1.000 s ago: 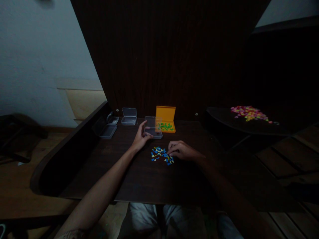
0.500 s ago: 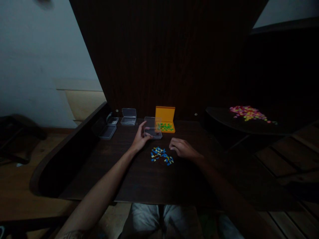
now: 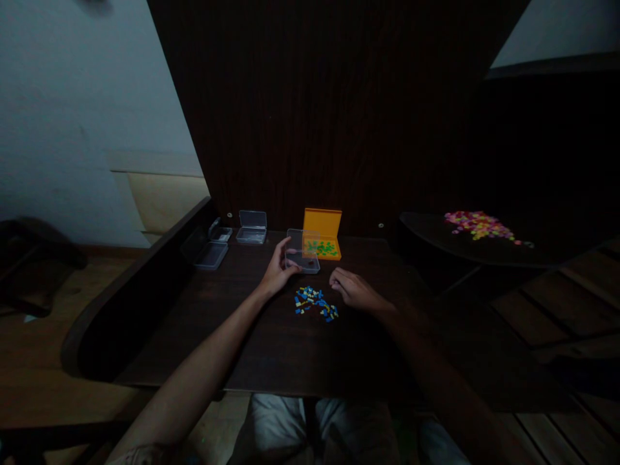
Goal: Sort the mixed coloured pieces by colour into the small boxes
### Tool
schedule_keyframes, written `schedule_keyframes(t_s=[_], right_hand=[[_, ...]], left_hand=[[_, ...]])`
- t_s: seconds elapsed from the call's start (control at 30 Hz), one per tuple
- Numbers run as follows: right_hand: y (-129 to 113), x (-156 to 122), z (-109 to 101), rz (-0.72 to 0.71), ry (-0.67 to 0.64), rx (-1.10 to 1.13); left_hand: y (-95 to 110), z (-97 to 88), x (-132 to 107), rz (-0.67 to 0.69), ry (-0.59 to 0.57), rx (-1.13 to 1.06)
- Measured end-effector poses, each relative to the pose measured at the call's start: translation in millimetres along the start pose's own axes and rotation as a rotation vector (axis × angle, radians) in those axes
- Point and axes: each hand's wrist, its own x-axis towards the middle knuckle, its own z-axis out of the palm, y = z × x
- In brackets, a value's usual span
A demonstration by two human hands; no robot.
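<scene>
My left hand (image 3: pixel 279 268) grips the left side of a clear plastic box (image 3: pixel 310 267) whose see-through lid stands raised. Just behind it, partly seen through the plastic, is an open orange box (image 3: pixel 322 223) with small green pieces (image 3: pixel 323 248) inside. My right hand (image 3: pixel 356 289) is curled at the right of the clear box, its fingers closed; whatever they may hold is hidden. In front of both hands, a loose pile of small blue, yellow and pale building bricks (image 3: pixel 310 298) lies on the dark wooden tabletop (image 3: pixel 271 368).
More open clear boxes stand at the back left: one with its lid up (image 3: pixel 252 234), another clear box (image 3: pixel 212 256) nearer the side panel (image 3: pixel 140 284). A heap of pink, red and yellow pieces (image 3: pixel 479 225) lies on a dark ledge at right. A tall dark panel (image 3: pixel 329 116) rises behind.
My left hand and the clear box have shifted slightly right and nearer to me. My right hand stays closed in about the same spot. The brick pile looks unchanged.
</scene>
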Motion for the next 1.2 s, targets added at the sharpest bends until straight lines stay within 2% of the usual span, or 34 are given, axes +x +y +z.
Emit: schedule_keyframes(t_s=[0.13,0.23,0.33,0.43,0.57,0.77,1.0,1.07,1.2], right_hand=[[-2.8,12.4,-4.6,-0.009,0.168,0.082],[-11.1,33.7,-9.7,-0.013,0.262,0.108],[-20.7,60.9,-9.6,-0.033,0.247,0.109],[-25.6,84.1,-2.9,-0.027,0.174,0.078],[-24.9,98.3,7.1,0.023,0.133,0.011],[-23.7,94.2,7.3,0.04,0.15,-0.038],[-30.6,68.7,-5.1,-0.04,0.258,0.068],[-36.5,60.1,-5.8,-0.056,0.219,0.088],[-48.9,49.4,-0.7,-0.072,0.059,0.088]], left_hand=[[0.1,0.0,-0.3,-0.005,0.001,0.001],[-0.5,-0.1,-0.3,-0.013,-0.006,-0.012],[-0.8,-0.2,0.1,-0.008,-0.03,-0.03],[-0.4,-1.0,1.0,-0.014,-0.055,-0.045],[0.2,-3.0,2.1,-0.027,-0.071,-0.063],[0.5,-4.5,2.6,-0.048,-0.08,-0.073],[1.6,-4.9,3.0,-0.047,-0.077,-0.082],[1.3,-5.4,3.0,-0.046,-0.07,-0.088],[0.0,-6.4,3.3,-0.061,-0.051,-0.105]])
